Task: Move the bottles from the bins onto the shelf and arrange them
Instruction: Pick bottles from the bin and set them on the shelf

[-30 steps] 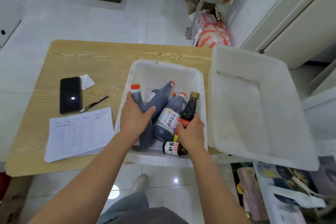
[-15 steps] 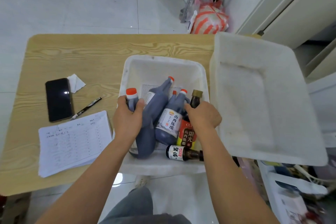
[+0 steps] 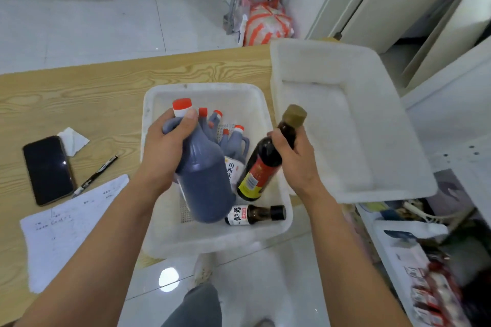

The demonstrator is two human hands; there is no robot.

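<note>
Now: both grips full, mid-air

Head cam: left hand (image 3: 170,148) wrapped round neck of red-capped jug (image 3: 207,180), right hand (image 3: 295,159) clenched on brown bottle (image 3: 261,164) near its shoulder, both tilted above the bin (image 3: 202,241) (spare jugs (image 3: 236,141) and a small bottle (image 3: 255,214) lie inside). Bin sits at table (image 3: 93,93) edge.

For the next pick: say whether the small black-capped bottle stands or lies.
Lying: the small black-capped dark bottle rests sideways in the white plastic bin.

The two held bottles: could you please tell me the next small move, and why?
Probably lift both clear of the white bin: the left hand grips the large dark jug near its neck, the right hand holds the slim bottle, and both hang over it.
</note>
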